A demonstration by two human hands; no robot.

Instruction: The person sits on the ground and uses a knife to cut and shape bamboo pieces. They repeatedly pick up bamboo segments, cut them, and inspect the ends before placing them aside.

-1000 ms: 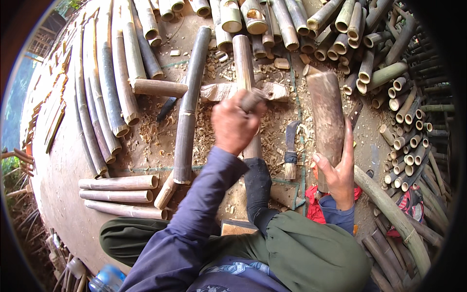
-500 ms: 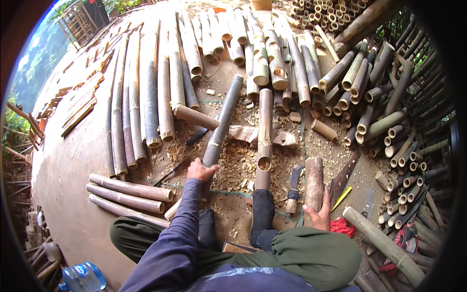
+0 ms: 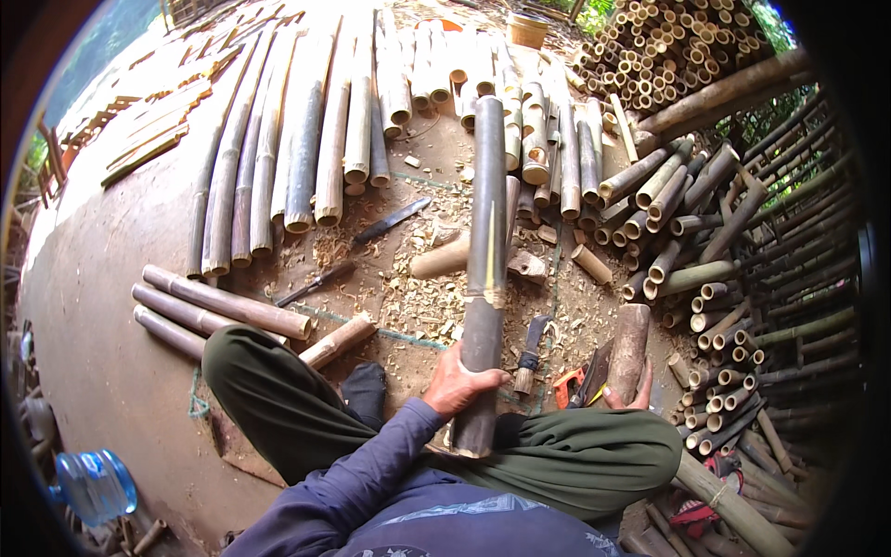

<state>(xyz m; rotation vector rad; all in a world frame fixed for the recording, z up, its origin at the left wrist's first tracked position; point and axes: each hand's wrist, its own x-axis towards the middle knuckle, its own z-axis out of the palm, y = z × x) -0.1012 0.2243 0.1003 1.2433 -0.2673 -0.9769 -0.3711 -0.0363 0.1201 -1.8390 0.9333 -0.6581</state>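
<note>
My left hand (image 3: 459, 382) is closed around the lower part of a long dark bamboo tube (image 3: 486, 241), which stands nearly upright in view before my lap. My right hand (image 3: 633, 395) grips the lower end of a short, thick brown log (image 3: 628, 343), thumb on one side and fingers on the other. Between the two lies a short knife (image 3: 532, 353) with a wrapped handle. A saw (image 3: 594, 376) with an orange-red grip is beside the log. Behind the dark tube, another bamboo tube (image 3: 512, 200) is mostly hidden.
Wood chips cover the ground around a wooden block (image 3: 441, 257). A long blade (image 3: 394, 220) and a dark tool (image 3: 317, 282) lie left of it. Several bamboo tubes (image 3: 227, 302) rest at left; stacked bamboo (image 3: 719, 325) lines the right. A blue water jug (image 3: 96, 487) lies lower left.
My left hand has moved right with the dark bamboo tube, swinging it from a slant to near upright. My right hand stays at the log. The view has shifted slightly.
</note>
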